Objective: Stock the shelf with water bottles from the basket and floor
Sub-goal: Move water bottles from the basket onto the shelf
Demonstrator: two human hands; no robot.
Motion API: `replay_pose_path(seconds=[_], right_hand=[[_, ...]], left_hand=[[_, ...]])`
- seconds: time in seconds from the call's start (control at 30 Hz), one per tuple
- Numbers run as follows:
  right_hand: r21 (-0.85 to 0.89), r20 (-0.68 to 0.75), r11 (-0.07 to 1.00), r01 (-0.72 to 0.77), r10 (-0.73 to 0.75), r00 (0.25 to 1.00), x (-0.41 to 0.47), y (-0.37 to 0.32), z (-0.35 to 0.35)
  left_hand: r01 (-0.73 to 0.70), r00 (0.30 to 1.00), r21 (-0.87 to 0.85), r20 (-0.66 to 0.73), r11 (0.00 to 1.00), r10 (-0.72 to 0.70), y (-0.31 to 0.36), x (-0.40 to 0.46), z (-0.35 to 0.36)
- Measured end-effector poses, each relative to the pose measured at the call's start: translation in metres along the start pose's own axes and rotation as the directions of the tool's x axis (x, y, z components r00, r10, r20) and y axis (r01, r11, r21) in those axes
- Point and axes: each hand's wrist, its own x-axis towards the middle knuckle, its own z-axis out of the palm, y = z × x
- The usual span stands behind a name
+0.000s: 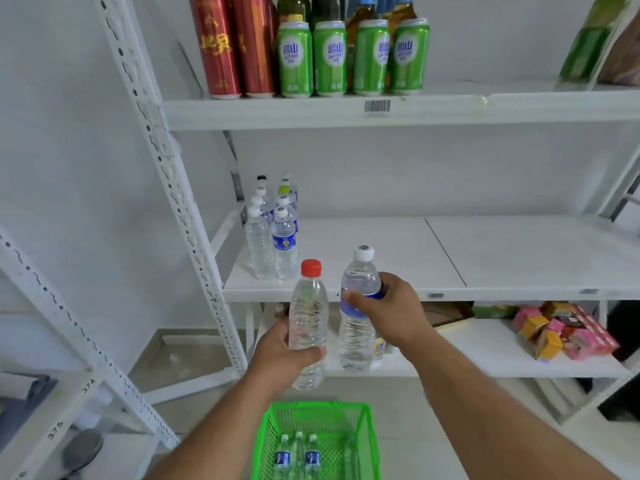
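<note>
Now, from your head camera, your left hand (280, 355) is wrapped around a red-capped bottle (308, 323), held upright in front of the middle shelf (398, 292). Your right hand (391, 308) is clamped on a white-capped bottle (358, 306) with a blue label, also upright, just beside the first one. Both bottles hang in the air at the shelf's front edge, not resting on it. On the left end of that shelf stands a cluster of water bottles (273, 230) in two rows. Below your arms sits a green basket (367, 441) on the floor, with more bottles (299, 457) lying in it. On the top shelf (277, 112) stand red cans (235, 46) and green cans (349, 57).
</note>
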Motion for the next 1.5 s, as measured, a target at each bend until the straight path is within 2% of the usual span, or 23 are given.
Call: replay_pose_path(seconds=[0.2,0.5,0.7,1.17,1.5], right_hand=[[0.039,0.054,0.999,0.016,-0.018,0.998,0.032,0.011,-0.042],[0.004,0.124,0.998,0.056,-0.056,0.991,0.086,0.03,-0.079],[0.007,0.117,0.999,0.045,-0.046,0.992,0.121,0.032,-0.075],[-0.111,0.009,0.994,0.019,-0.018,1.0,0.213,0.023,-0.032],[-0.105,0.041,0.994,0.013,-0.009,0.999,0.279,0.027,-0.024]], left_hand=[[0.009,0.998,-0.012,-0.062,1.0,-0.01,0.02,0.018,0.048],[0.03,0.992,-0.049,-0.118,0.998,-0.036,0.037,0.055,0.094],[0.032,0.99,-0.042,-0.134,0.999,-0.038,0.043,0.094,0.093],[-0.02,0.999,-0.028,-0.03,0.999,0.02,0.049,0.205,0.06],[-0.021,0.999,-0.016,-0.04,1.0,0.02,0.064,0.267,0.058]])
